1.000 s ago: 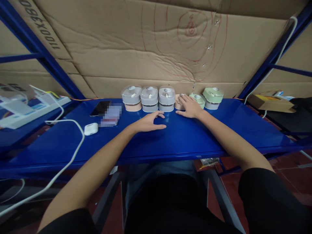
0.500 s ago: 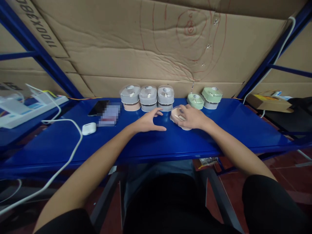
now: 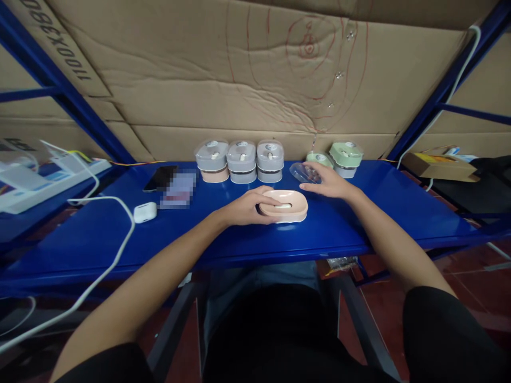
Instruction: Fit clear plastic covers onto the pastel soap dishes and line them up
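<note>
1. The peach dish (image 3: 295,215) sits upright and uncovered on the table (image 3: 223,239), in front of the row of containers. It is probably light, stiff plastic; its glossy surface could be slippery. Opposite sides below the rim look the best hold.
2. The left hand (image 3: 245,207) grips its left end, fingers and thumb curved around the side and rim.
3. The right hand (image 3: 329,181) holds the clear lid (image 3: 302,174) tilted, behind and to the right of the dish. The lid looks thin, light and somewhat flexible, so a gentle edge hold should suit it; hard squeezing might bend or crack it.
4. Farther back stand three grey-lidded containers (image 3: 242,154), a low green container (image 3: 317,158), partly hidden, and a green-topped container (image 3: 346,153).
</note>
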Demonstrator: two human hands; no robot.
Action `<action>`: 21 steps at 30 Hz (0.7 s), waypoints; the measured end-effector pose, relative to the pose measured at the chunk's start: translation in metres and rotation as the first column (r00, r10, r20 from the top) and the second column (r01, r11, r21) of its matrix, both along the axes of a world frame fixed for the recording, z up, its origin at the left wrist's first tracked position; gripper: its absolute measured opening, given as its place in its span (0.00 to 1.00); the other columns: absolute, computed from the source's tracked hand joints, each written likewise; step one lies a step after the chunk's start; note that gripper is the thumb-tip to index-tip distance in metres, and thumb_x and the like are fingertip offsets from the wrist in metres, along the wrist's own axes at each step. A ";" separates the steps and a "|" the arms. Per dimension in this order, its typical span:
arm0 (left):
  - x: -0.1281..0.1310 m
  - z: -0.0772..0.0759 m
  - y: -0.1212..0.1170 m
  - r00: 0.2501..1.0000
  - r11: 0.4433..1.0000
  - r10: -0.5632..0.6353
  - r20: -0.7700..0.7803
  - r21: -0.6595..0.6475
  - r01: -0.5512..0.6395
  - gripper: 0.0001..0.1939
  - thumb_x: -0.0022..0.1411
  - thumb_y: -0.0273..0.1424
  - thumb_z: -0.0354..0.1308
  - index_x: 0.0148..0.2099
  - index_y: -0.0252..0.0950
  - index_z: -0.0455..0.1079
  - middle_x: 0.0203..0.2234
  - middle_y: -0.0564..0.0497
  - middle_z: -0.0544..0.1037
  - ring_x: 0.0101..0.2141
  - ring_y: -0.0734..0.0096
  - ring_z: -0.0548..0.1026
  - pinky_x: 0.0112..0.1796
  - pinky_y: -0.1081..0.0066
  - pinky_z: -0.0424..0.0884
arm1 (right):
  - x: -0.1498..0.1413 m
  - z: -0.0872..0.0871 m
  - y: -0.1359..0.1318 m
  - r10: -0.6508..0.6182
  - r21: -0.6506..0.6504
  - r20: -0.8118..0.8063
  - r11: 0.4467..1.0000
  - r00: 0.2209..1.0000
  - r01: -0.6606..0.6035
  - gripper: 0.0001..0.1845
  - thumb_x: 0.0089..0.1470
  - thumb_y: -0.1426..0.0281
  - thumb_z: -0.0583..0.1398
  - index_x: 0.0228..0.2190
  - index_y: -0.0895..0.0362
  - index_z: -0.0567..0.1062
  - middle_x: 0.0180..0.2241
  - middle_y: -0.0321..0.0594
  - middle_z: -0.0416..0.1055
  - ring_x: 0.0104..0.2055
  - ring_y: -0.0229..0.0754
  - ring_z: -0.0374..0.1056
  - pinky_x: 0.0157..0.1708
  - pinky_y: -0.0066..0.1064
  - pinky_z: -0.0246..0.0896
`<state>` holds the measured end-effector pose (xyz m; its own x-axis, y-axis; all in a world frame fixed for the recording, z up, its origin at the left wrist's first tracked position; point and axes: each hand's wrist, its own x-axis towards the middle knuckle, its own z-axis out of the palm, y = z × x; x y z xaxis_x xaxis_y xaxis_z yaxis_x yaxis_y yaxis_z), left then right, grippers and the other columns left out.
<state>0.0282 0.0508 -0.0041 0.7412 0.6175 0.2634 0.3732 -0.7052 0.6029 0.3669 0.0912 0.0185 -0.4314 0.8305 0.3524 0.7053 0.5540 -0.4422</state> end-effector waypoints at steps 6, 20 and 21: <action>-0.008 0.008 0.005 0.989 0.991 0.119 0.086 0.045 -0.124 0.24 0.67 0.50 0.69 0.56 0.40 0.86 0.63 0.40 0.79 0.65 0.42 0.76 0.70 0.44 0.69 | 0.011 -0.002 0.010 -0.042 -0.031 0.074 0.999 0.996 0.045 0.46 0.60 0.43 0.69 0.70 0.53 0.72 0.68 0.55 0.77 0.64 0.68 0.77 0.63 0.64 0.75; -0.043 0.021 0.025 0.955 0.953 0.295 -0.017 0.080 -0.293 0.25 0.67 0.55 0.65 0.50 0.39 0.85 0.54 0.41 0.83 0.59 0.44 0.79 0.66 0.43 0.71 | 0.011 -0.005 0.011 0.028 -0.086 0.146 0.996 0.989 -0.016 0.54 0.58 0.29 0.64 0.69 0.54 0.75 0.67 0.56 0.78 0.65 0.69 0.77 0.67 0.65 0.72; -0.039 0.022 0.021 0.962 0.958 0.274 0.014 0.082 -0.274 0.25 0.68 0.54 0.65 0.51 0.39 0.85 0.56 0.41 0.82 0.61 0.44 0.78 0.67 0.43 0.70 | 0.010 -0.003 0.010 0.003 -0.054 0.113 0.999 0.994 0.003 0.55 0.58 0.29 0.62 0.70 0.54 0.74 0.67 0.56 0.77 0.66 0.69 0.77 0.67 0.65 0.71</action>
